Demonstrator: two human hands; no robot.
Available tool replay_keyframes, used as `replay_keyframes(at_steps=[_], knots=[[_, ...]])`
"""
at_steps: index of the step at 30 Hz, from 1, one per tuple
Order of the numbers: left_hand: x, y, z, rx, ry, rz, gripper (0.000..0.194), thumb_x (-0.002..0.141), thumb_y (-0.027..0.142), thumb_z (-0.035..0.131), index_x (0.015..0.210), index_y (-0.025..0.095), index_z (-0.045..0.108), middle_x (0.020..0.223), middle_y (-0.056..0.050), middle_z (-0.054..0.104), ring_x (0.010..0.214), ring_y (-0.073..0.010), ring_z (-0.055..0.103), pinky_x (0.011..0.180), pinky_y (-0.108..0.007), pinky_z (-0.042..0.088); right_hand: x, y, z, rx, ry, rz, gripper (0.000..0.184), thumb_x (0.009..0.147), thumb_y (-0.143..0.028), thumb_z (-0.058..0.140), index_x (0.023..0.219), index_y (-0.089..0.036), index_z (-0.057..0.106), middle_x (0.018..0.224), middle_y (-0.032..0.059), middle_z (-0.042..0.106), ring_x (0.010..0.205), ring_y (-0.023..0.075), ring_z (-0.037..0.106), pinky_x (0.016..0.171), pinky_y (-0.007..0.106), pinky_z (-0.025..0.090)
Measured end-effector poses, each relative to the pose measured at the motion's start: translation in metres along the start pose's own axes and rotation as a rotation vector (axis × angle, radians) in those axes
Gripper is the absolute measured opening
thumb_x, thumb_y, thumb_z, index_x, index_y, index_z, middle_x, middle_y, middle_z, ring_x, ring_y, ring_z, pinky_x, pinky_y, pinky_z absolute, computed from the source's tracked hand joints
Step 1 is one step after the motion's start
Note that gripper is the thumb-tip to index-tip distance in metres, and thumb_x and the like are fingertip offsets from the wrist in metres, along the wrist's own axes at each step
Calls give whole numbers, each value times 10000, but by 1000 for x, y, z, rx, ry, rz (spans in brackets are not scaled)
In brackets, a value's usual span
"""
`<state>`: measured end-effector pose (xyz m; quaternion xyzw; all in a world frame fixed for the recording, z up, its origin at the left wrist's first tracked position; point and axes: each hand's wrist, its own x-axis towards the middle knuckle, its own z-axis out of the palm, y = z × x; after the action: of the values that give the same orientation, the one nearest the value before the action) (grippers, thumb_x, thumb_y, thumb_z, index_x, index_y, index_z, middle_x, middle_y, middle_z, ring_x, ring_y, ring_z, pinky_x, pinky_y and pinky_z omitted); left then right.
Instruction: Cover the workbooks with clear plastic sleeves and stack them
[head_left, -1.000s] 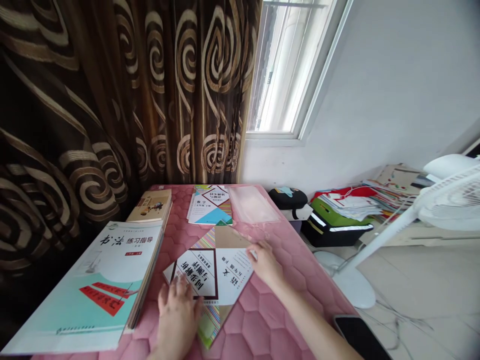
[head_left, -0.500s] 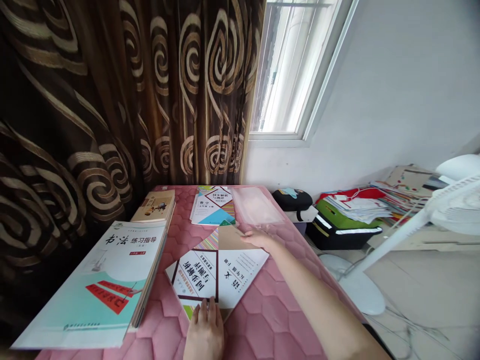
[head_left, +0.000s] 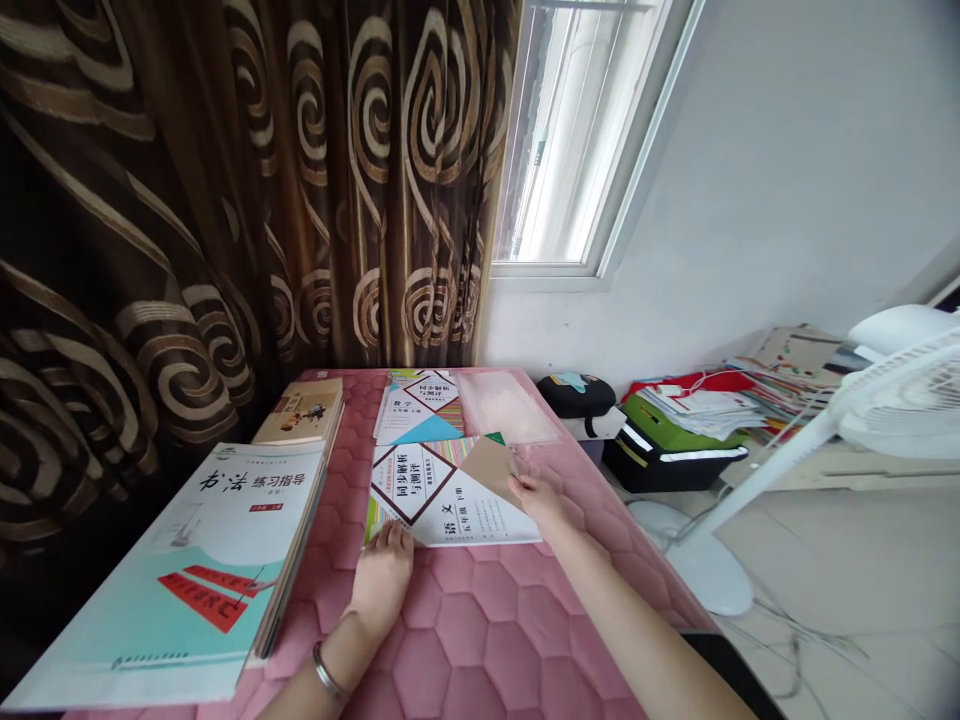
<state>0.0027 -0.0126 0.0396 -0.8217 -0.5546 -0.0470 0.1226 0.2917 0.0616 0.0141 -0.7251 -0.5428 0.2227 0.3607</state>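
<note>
Booklet [head_left: 457, 500] corner partly behind left hand [head_left: 383, 572]

The workbook [head_left: 457, 500] lies between the hands [head_left: 386, 565], right of the book stack [head_left: 187, 570].

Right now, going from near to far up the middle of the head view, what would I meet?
Left hand → white-and-tan workbook → white workbook with a blue triangle → patterned curtain.

Single head-worn view looks forward and down over both hands, fairly close.
</note>
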Motion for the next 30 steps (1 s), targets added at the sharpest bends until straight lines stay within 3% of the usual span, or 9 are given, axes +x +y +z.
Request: replay_keyframes(at_steps=[4, 9, 14, 20, 25, 28, 30], knots=[[-1, -2, 3, -32, -11, 32, 366, 836, -42, 451, 1099, 96, 666, 1223, -203, 634, 1124, -270, 620, 871, -385, 564, -2, 0, -4, -85, -28, 41, 330, 853, -386, 447, 633, -202, 610, 636, 42, 668, 638, 196, 623, 547, 263, 380], [-5, -5, 5, -46, 2, 8, 363, 854, -23, 436, 1112, 102, 660, 1238, -181, 634, 1145, -261, 609, 889, -387, 553, -7, -4, -8, -189, -23, 49, 274, 855, -376, 507, 733, -195, 673, 777, 80, 730, 741, 209, 667, 590, 259, 380], [-4, -13, 6, -75, 50, -49, 381, 845, -24, 454, 1147, 109, 644, 1208, -174, 654, 1102, -237, 637, 901, -364, 542, -17, -8, -10, -235, -41, 24, 291, 862, -404, 531, 699, -204, 666, 761, 54, 736, 719, 186, 672, 574, 241, 371], [-8, -18, -1, -116, -50, 3, 413, 833, -37, 441, 1170, 109, 629, 1255, -178, 625, 1162, -227, 600, 930, -342, 524, -23, -13, -8, -264, -24, 25, 278, 866, -405, 548, 704, -203, 650, 772, 64, 736, 741, 195, 678, 572, 243, 365], [-8, -5, -6, -188, -67, 30, 320, 856, 49, 477, 1123, 116, 639, 1321, -185, 572, 1211, -257, 560, 935, -384, 525, -26, -18, -7, -299, 5, 26, 233, 882, -375, 535, 830, -188, 663, 826, 85, 723, 787, 223, 668, 618, 270, 382], [0, 8, -1, -333, -38, 160, 301, 864, 90, 505, 1121, 171, 639, 1320, -111, 589, 1233, -211, 542, 1029, -380, 461, -43, -30, -5, -408, 140, -91, 241, 858, -301, 567, 1037, -166, 653, 1070, 145, 668, 1001, 278, 602, 758, 320, 402], [6, 16, 4, -407, -13, 191, 295, 870, 104, 503, 1120, 180, 641, 1292, -88, 614, 1243, -206, 532, 1061, -403, 432, -63, -41, 2, -458, 178, -245, 227, 861, -280, 560, 1046, -201, 666, 1149, 127, 627, 1072, 281, 547, 853, 352, 386]])
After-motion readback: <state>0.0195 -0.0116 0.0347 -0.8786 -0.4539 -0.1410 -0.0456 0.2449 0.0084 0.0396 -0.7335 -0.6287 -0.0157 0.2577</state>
